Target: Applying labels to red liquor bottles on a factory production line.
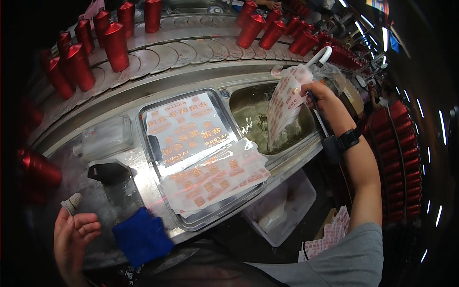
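My right hand [318, 95] grips a thin printed sheet of decals [286, 98] by its upper edge. The sheet hangs tilted over a metal sink [301, 136] holding water, its lower corner down at the water. My left hand [76, 234] is away at the lower left, palm up with loosely curled fingers and nothing in it; a white fabric cover [71, 203] sits on one fingertip. Between the hands, a metal tray [224, 211] bears a gold-lettered sheet [184, 129] and a fanned stack of decal sheets [215, 179] overlapping its near part.
Red bottles [115, 48] stand along a plated conveyor [186, 53] at the back. A white faucet [321, 56] arches by the sink. Left of the tray lie a clear plastic container [107, 136], a dark block [110, 171] and a blue cloth [143, 237]. Below the counter is a white bin [301, 196].
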A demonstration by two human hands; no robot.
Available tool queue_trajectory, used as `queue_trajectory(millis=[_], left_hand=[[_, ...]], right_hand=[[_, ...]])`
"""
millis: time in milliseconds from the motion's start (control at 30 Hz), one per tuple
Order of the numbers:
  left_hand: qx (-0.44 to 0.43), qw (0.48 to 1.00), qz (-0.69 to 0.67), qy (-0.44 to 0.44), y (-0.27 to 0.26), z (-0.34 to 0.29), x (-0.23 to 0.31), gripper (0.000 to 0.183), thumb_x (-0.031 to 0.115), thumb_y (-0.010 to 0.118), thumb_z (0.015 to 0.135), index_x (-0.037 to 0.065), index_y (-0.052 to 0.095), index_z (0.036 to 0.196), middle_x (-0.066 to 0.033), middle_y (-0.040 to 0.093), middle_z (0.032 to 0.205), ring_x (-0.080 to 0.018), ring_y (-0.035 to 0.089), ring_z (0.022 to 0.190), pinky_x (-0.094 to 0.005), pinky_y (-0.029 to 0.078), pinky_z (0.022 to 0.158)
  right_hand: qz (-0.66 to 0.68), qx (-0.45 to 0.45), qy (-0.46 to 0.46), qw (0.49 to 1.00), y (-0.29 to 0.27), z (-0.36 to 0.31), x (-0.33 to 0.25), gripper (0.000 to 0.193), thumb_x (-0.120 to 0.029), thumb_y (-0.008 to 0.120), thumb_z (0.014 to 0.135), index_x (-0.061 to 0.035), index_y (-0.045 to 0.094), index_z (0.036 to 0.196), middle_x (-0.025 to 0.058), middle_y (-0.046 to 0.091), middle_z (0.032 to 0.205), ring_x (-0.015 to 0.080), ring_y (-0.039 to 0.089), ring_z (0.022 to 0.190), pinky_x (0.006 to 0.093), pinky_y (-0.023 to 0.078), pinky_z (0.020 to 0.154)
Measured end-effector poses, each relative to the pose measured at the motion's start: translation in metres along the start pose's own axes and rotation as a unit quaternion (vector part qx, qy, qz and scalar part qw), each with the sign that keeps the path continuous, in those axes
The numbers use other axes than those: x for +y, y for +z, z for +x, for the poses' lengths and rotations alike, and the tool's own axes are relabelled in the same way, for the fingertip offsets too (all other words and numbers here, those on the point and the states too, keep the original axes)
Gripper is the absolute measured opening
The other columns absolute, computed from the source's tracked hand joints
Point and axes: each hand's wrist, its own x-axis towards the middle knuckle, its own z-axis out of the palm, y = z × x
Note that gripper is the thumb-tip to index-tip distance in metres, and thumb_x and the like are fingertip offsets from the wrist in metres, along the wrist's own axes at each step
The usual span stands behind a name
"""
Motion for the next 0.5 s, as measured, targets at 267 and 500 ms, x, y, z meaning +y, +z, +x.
queue_trajectory(millis=[267, 500], left_hand=[[-0.131, 0.986, -0.010, -0.099, 0.043, 0.013, -0.004, 0.043, 0.020, 0.054, 0.094, -0.002, 0.035, 0.125, -0.0203, 0.063, 0.106, -0.0263, 0.065, 0.096, -0.0351, 0.053, 0.085], [-0.217, 0.959, -0.094, -0.158, 0.141, 0.110, -0.023, 0.065, 0.035, 0.062, 0.090, 0.001, 0.033, 0.137, -0.0245, 0.051, 0.128, -0.0327, 0.056, 0.115, -0.0404, 0.047, 0.096]], right_hand=[[0.050, -0.047, -0.139, 0.988, 0.019, -0.100, -0.082, 0.018, -0.004, 0.063, 0.070, -0.0092, 0.055, 0.086, 0.0012, 0.053, 0.061, 0.0085, 0.045, 0.039, 0.0252, 0.033, 0.034], [0.091, -0.261, -0.215, 0.937, 0.056, -0.131, -0.124, 0.014, -0.007, 0.062, 0.076, -0.0082, 0.055, 0.088, 0.0026, 0.055, 0.062, 0.0087, 0.046, 0.039, 0.0249, 0.034, 0.034]])
